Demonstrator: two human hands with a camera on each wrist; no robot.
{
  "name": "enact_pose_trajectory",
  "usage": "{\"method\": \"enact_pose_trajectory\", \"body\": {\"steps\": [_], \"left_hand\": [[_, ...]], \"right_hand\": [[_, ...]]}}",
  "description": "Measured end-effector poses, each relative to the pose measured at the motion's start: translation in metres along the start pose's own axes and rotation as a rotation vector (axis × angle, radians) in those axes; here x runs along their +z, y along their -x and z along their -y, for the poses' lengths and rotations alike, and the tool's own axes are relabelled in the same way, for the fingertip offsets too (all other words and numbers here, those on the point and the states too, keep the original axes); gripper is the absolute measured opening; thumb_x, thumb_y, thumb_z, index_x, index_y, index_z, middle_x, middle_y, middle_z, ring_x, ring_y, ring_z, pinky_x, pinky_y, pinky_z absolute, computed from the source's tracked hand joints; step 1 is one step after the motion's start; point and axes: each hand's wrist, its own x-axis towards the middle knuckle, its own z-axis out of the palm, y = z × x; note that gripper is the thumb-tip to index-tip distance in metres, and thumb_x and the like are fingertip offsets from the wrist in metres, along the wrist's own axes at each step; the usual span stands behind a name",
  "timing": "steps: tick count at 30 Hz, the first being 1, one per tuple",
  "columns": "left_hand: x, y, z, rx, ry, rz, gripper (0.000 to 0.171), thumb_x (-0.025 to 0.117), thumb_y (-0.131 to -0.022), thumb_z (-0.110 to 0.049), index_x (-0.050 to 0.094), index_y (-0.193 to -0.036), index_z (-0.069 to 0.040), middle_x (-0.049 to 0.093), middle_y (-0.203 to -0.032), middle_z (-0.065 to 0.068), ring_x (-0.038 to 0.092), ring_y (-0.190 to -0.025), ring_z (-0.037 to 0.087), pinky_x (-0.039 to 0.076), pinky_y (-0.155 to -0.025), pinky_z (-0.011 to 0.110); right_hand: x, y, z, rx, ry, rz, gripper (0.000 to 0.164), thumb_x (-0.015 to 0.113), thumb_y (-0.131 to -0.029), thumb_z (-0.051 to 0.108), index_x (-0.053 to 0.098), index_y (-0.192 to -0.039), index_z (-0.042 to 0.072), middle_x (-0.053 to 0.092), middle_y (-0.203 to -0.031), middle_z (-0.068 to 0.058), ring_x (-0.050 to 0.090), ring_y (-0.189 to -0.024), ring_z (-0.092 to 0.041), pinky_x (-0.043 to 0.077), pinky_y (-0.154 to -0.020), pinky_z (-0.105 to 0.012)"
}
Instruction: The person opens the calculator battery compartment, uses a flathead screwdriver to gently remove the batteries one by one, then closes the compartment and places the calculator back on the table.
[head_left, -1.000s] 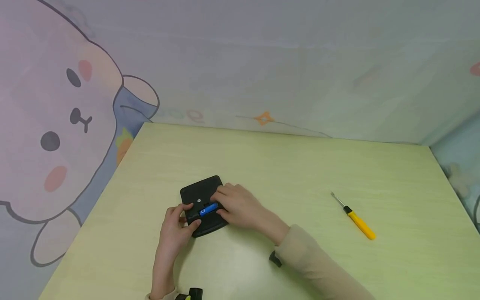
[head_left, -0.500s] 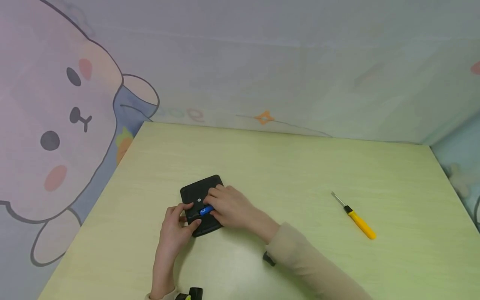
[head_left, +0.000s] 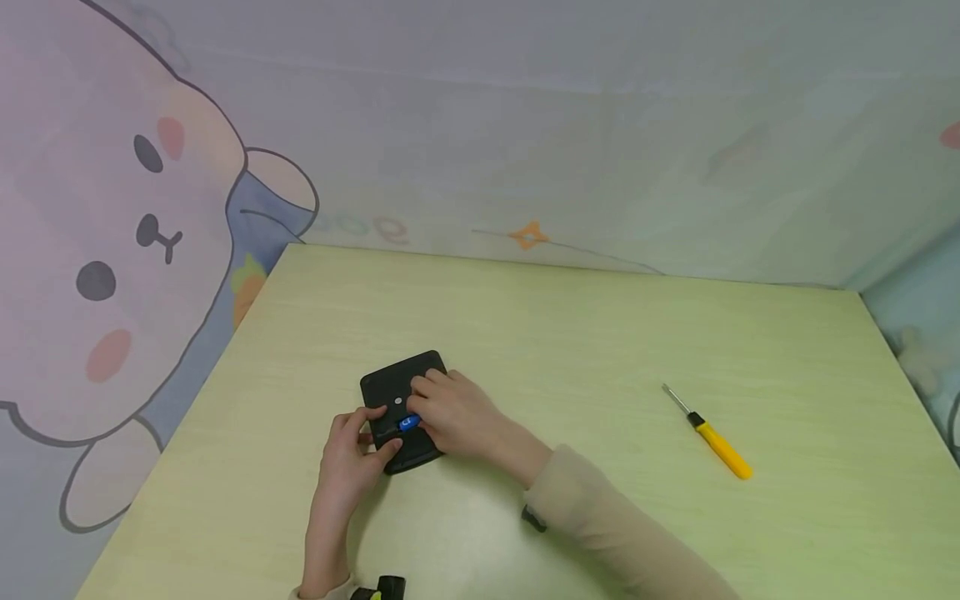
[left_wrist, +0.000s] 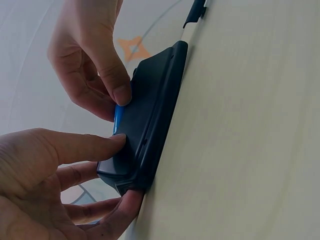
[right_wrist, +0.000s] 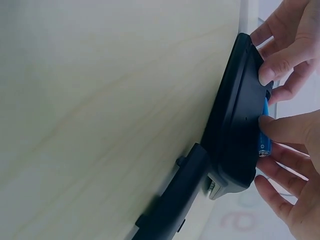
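A flat black device (head_left: pixel 401 379) with rounded corners and a small silver dot lies on the table, its battery slot facing up. My left hand (head_left: pixel 356 454) grips its left end, thumb on top and a finger under the edge, as the left wrist view shows. In the slot sits a blue battery (head_left: pixel 408 422), one end raised out in the right wrist view. My right hand (head_left: pixel 457 412) pinches this battery (right_wrist: pixel 265 142) between thumb and fingers, covering much of it from above.
A black strip with small tabs (right_wrist: pixel 175 195) lies by the device's right end, hidden under my right arm in the head view. A screwdriver with a yellow handle (head_left: pixel 723 450) lies at the right of the pale table (head_left: pixel 562 333). A printed cloth (head_left: pixel 600 150) hangs behind.
My right hand has slid left along the battery, covering more of it. The left hand and the device have stayed in place.
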Motion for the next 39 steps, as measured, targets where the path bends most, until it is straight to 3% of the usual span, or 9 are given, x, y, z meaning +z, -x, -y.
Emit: {"method": "enact_pose_trajectory", "body": {"steps": [26,39], "left_hand": [[0.0004,-0.0016,0.0022,0.006,-0.003,-0.003,0.047,0.071,-0.084,-0.012,0.057,-0.129,-0.009,0.046,-0.128,0.019,0.057,-0.108,0.036,0.049,-0.084,0.042],[0.0019,-0.0017,-0.0004,0.002,-0.008,-0.006,0.047,0.071,-0.084,-0.011,0.057,-0.129,-0.008,0.046,-0.127,0.019,0.057,-0.106,0.035,0.049,-0.084,0.041]], "right_hand": [[0.0019,-0.0050,0.0015,-0.036,0.102,-0.022,0.017,0.064,-0.089,0.021,0.068,-0.105,0.020,0.063,-0.108,0.005,0.054,-0.099,-0.015,0.044,-0.079,-0.027],[0.0033,-0.0007,-0.0018,-0.040,0.086,-0.056,0.014,0.060,-0.092,0.021,0.068,-0.103,0.020,0.063,-0.108,0.005,0.054,-0.098,-0.015,0.044,-0.080,-0.028]]}}
